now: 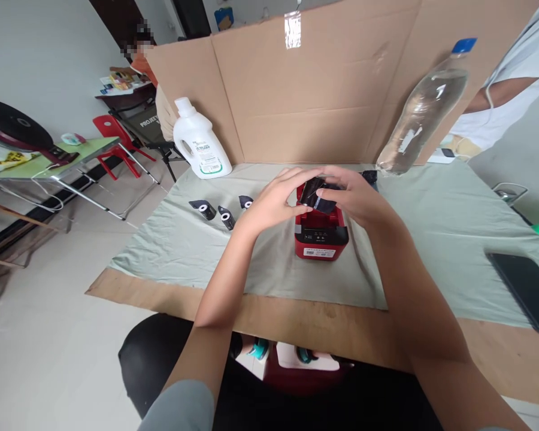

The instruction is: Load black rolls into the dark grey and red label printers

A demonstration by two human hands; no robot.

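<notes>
Both my hands hold a shiny black roll (318,195) just above a small red and black printer (322,236). My left hand (276,200) curves round its left side, thumb underneath and fingers over the top. From the right, my right hand (353,196) grips it with thumb and fingers. Red inner walls show below the roll, so the printer's top stands open; its back part is hidden by my hands. Left of my left hand, several small black rolls with white cores lie on the cloth, among them one roll (206,210) and another roll (227,218) with loose pointed ends.
A white jug (202,143) and a tilted clear bottle (424,120) with a blue cap stand before a cardboard screen (309,90). A phone (525,290) lies at the right. The cloth-covered table has a bare wooden front edge (314,317). Other people are beyond the screen.
</notes>
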